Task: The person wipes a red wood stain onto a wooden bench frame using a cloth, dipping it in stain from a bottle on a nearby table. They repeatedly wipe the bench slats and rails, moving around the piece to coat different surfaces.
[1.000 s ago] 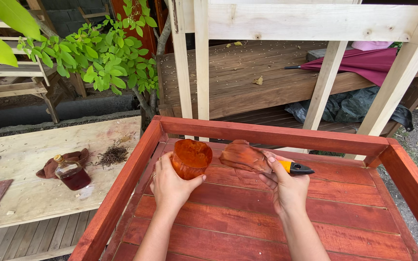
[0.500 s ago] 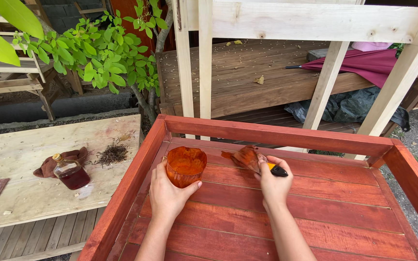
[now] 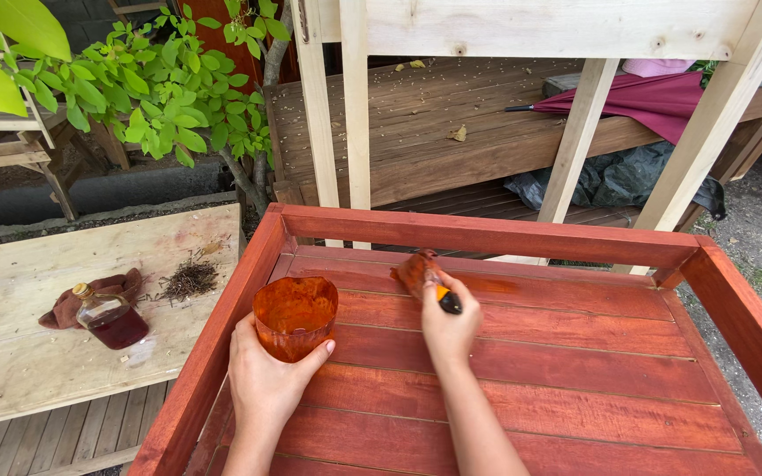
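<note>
The left hand [image 3: 266, 379] has its grip wrapped around a cut-down orange plastic cup [image 3: 295, 316], stained inside with reddish stain, holding it upright on the red slatted tray [image 3: 575, 388] near that tray's left wall. The right hand [image 3: 450, 324] is clenched on a paintbrush [image 3: 425, 275]; its dark handle pokes out between the fingers and the stain-soaked bristles press against a slat close to the far rail of the tray, just beyond the cup. The two hands are near each other but not touching. Off to the left, on a pale plywood bench [image 3: 37, 353], a small glass bottle [image 3: 109, 316] of dark red liquid lies against a brown rag [image 3: 77, 295], with a little heap of dry twigs [image 3: 189, 278] beside it. A leafy green shrub [image 3: 160, 97] rises behind, and bare wooden posts [image 3: 337, 115] stand past the tray, where a folded maroon umbrella [image 3: 637, 92] lies on dark decking
</note>
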